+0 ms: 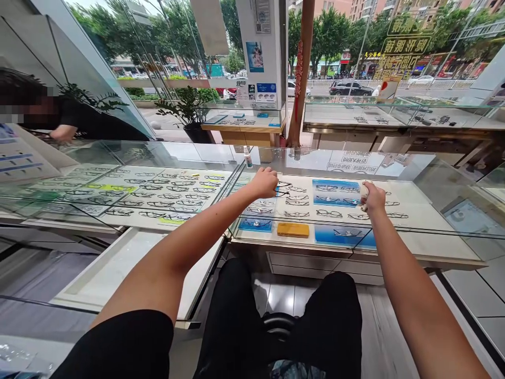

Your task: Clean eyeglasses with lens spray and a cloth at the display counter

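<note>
My left hand (265,182) is closed above the glass top of the display case, its fingers pinched on a pair of dark-framed eyeglasses (282,190). Parts of that pair blend with the frames lying under the glass. Off to the right, my right hand (374,199) is closed around a crumpled pale cloth (364,196), also over the glass. Beyond my left hand, a small spray bottle (248,157) stands upright on the case. Rows of eyeglasses (329,213) lie inside, some on blue cards (336,193).
An orange-yellow case (293,230) lies inside the counter below my hands. A pulled-out white drawer (138,263) juts toward me at left. A person in black (98,123) leans over the far-left counter. A potted plant (193,118) and further glass cases (355,113) stand beyond.
</note>
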Available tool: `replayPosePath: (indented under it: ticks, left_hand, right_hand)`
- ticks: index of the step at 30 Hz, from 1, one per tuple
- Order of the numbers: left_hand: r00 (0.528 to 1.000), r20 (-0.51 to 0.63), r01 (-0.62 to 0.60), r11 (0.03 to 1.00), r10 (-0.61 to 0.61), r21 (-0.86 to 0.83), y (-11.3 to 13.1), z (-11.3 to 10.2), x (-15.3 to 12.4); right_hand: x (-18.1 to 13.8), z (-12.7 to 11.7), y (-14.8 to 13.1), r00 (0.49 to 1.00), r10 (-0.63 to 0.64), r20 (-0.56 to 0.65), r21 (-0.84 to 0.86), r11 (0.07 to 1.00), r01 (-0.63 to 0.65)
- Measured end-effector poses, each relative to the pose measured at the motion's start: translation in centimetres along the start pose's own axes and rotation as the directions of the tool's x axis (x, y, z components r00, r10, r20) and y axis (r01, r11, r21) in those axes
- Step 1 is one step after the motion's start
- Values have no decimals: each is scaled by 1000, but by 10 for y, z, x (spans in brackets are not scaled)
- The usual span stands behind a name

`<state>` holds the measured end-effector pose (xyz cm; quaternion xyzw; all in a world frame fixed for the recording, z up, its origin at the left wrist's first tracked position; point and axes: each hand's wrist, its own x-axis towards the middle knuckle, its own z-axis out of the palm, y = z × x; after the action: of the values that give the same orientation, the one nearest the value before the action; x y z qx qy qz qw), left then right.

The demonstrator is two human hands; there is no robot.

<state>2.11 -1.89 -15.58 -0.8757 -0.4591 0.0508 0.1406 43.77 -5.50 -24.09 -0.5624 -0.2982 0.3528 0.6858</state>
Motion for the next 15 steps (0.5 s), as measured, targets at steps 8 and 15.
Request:
replayPosePath:
  ticks: [8,15]
  left_hand:
    - [999,1,47,997,-47,-56,19,-3,-29]
    - [981,-187,14,989,-41,-144,43,-12,-86]
  right_hand:
    - [-4,1,-6,1000,4,-5,-49,999,-5]
    - [-3,-3,-10,1000,17,-26,-56,998,-18]
